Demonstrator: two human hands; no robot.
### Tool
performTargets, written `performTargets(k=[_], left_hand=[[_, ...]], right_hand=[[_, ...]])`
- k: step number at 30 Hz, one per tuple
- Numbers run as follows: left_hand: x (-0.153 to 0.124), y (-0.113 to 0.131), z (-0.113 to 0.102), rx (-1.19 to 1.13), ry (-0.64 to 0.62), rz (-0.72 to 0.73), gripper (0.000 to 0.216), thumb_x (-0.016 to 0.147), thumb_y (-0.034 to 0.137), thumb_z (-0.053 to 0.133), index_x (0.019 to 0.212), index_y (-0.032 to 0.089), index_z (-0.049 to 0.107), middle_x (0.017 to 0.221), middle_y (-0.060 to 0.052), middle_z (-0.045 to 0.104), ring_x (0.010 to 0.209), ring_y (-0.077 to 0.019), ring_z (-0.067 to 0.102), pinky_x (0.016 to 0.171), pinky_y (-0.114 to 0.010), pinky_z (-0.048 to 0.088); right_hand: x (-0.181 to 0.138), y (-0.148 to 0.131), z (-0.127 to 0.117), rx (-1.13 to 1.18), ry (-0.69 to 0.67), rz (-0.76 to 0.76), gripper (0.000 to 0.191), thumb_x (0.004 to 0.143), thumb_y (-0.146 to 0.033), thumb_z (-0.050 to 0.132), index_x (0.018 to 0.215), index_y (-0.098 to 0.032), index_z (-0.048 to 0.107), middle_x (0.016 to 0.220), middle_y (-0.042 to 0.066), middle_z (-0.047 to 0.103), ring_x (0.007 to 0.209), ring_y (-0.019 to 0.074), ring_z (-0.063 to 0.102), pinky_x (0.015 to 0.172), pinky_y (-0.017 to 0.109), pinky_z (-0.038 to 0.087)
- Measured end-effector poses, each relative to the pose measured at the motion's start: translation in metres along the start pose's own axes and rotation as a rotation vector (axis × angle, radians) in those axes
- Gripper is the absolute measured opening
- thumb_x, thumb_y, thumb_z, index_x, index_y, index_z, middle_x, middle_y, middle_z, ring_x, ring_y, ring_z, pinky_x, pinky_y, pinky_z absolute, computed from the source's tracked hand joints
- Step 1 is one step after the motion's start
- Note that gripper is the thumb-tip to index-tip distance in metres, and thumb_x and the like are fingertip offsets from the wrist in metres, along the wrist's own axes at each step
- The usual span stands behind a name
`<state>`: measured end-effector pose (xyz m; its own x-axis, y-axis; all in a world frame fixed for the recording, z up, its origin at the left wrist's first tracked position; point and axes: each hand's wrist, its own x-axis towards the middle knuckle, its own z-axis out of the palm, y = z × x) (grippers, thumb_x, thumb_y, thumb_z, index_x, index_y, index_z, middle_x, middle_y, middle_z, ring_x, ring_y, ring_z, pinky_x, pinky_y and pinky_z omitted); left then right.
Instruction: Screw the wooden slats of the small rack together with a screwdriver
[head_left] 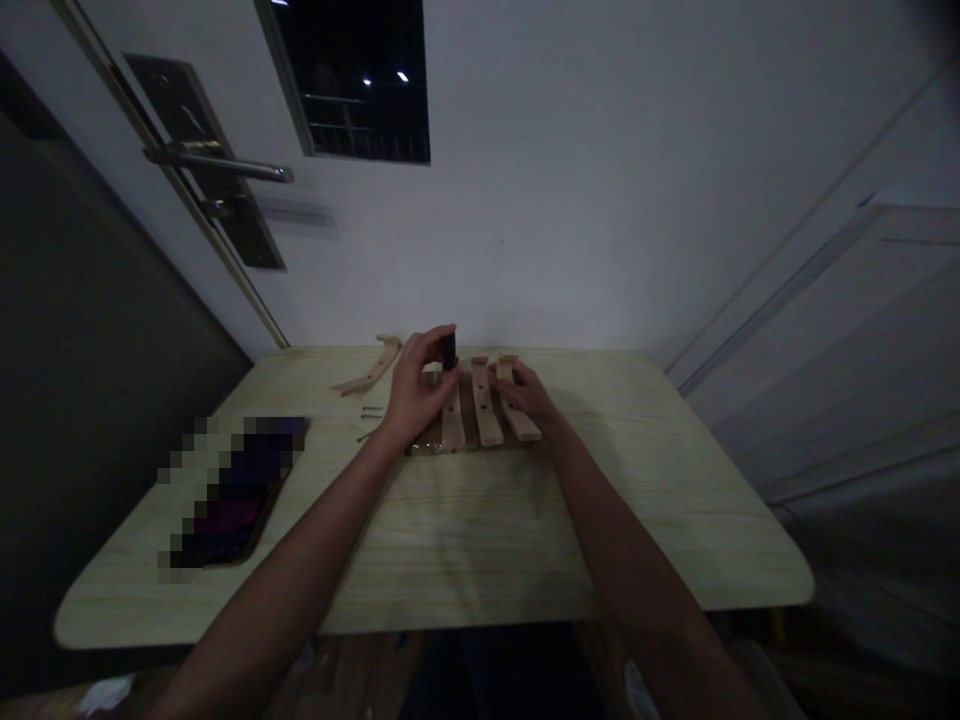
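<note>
Several light wooden slats point(486, 412) lie side by side on crosspieces near the far middle of the pale wooden table point(465, 530). My left hand point(417, 388) is closed in a pinch on a small black object point(448, 351), held upright over the left slat. My right hand point(526, 392) rests flat on the right slats with its fingers stretched out, pressing them down. A few small dark screws point(370, 412) lie on the table just left of my left hand.
A curved wooden piece point(373, 373) lies at the far left of the table. A dark flat device point(240, 490) sits near the left edge. Behind stand a white wall, a door with a metal handle point(217, 165) and a dark window.
</note>
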<state>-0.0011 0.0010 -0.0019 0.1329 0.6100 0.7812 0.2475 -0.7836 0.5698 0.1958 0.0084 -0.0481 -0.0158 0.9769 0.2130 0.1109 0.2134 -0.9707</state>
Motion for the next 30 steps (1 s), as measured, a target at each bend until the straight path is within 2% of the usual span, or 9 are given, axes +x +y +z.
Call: performTargets(k=[6,11,15,19,22,25,30], left_hand=[[0.000,0.001,-0.001,-0.007,0.006,-0.027,0.049,0.081,0.020,0.064,0.127,0.031,0.050,0.111,-0.005,0.058,0.088,-0.0150,0.060,0.081,-0.034,0.054],[-0.001,0.007,-0.001,-0.115,-0.036,-0.071,0.056,0.084,0.018,0.057,0.136,0.030,0.037,0.104,-0.005,0.063,0.094,-0.0167,0.063,0.082,-0.034,0.055],[-0.002,0.008,0.000,-0.205,-0.058,-0.099,0.053,0.086,0.018,0.054,0.134,0.027,0.032,0.106,-0.007,0.062,0.092,-0.0165,0.065,0.082,-0.035,0.055],[-0.003,0.004,0.001,-0.212,-0.079,-0.101,0.048,0.086,0.018,0.055,0.129,0.030,0.037,0.111,-0.007,0.061,0.095,-0.0162,0.064,0.084,-0.035,0.054],[-0.003,0.000,0.002,-0.130,-0.014,-0.067,0.051,0.079,0.020,0.066,0.125,0.031,0.044,0.118,-0.006,0.055,0.099,-0.0169,0.060,0.083,-0.034,0.055],[-0.001,-0.004,0.002,-0.059,0.033,-0.047,0.053,0.075,0.021,0.071,0.122,0.030,0.049,0.113,-0.004,0.054,0.094,-0.0158,0.057,0.080,-0.033,0.055],[-0.001,-0.001,0.000,-0.077,0.032,-0.091,0.050,0.078,0.018,0.067,0.123,0.030,0.050,0.105,-0.003,0.057,0.085,-0.0124,0.057,0.075,-0.028,0.056]], right_hand=[[0.000,-0.001,0.000,0.024,-0.008,0.002,0.038,0.064,-0.048,0.067,0.089,-0.021,0.060,0.082,0.004,0.066,0.072,0.0175,0.059,0.065,0.031,0.049],[0.000,-0.003,-0.001,-0.024,0.004,-0.037,0.038,0.064,-0.050,0.067,0.088,-0.022,0.060,0.084,0.003,0.066,0.075,0.0180,0.059,0.067,0.031,0.049],[-0.001,-0.004,0.000,-0.026,0.013,-0.044,0.039,0.065,-0.050,0.067,0.088,-0.020,0.061,0.085,0.004,0.066,0.079,0.0190,0.060,0.068,0.032,0.050],[-0.002,-0.004,0.000,0.007,0.002,-0.025,0.037,0.066,-0.048,0.068,0.089,-0.021,0.061,0.086,0.005,0.067,0.081,0.0195,0.061,0.070,0.033,0.052],[-0.002,-0.003,0.000,0.005,0.012,0.011,0.036,0.066,-0.048,0.069,0.089,-0.021,0.061,0.086,0.004,0.067,0.080,0.0193,0.062,0.067,0.032,0.052],[-0.002,-0.004,0.000,0.004,0.024,0.034,0.038,0.065,-0.048,0.070,0.089,-0.021,0.062,0.085,0.004,0.067,0.077,0.0189,0.062,0.064,0.032,0.052],[-0.001,-0.003,0.001,0.033,0.008,0.010,0.041,0.062,-0.053,0.071,0.087,-0.022,0.061,0.085,0.004,0.067,0.076,0.0181,0.061,0.066,0.032,0.051]])
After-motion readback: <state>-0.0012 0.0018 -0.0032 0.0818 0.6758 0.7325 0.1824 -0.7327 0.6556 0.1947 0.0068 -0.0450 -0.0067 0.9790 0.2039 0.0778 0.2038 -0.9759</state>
